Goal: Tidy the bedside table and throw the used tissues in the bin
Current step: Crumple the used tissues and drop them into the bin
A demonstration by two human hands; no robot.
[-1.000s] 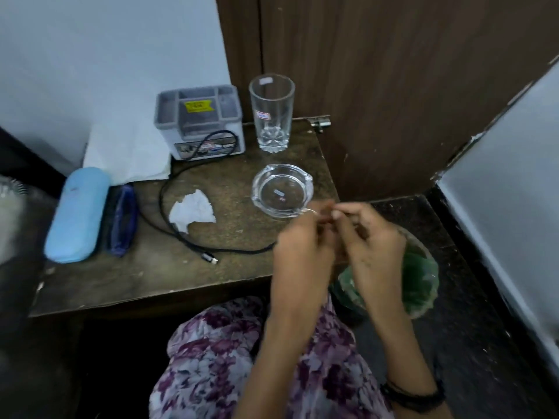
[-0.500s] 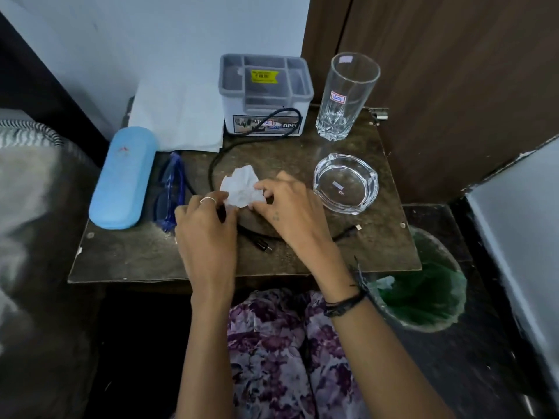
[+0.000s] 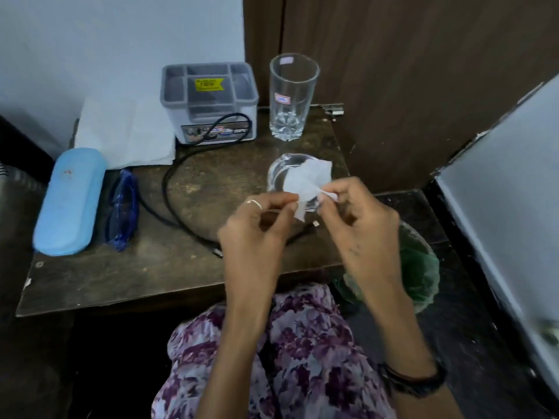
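Note:
A crumpled white used tissue [image 3: 308, 184] is lifted above the brown bedside table [image 3: 127, 276], in front of the glass ashtray [image 3: 279, 172]. My right hand [image 3: 360, 234] pinches its right end between thumb and fingers. My left hand [image 3: 257, 234], with a ring on one finger, pinches its left edge. The bin [image 3: 419, 267], lined with a green bag, stands on the floor to the right of the table, partly hidden behind my right hand.
On the table stand a tall empty glass [image 3: 292, 98], a grey organiser box [image 3: 208, 101], a white folded paper [image 3: 127, 131], a blue spectacle case [image 3: 69, 201], blue glasses [image 3: 122, 207] and a looped black cable [image 3: 169, 204]. A dark wooden door is behind.
Both hands went from over the bin to the tissue on the table, took hold of it and lifted it to the right, over the ashtray.

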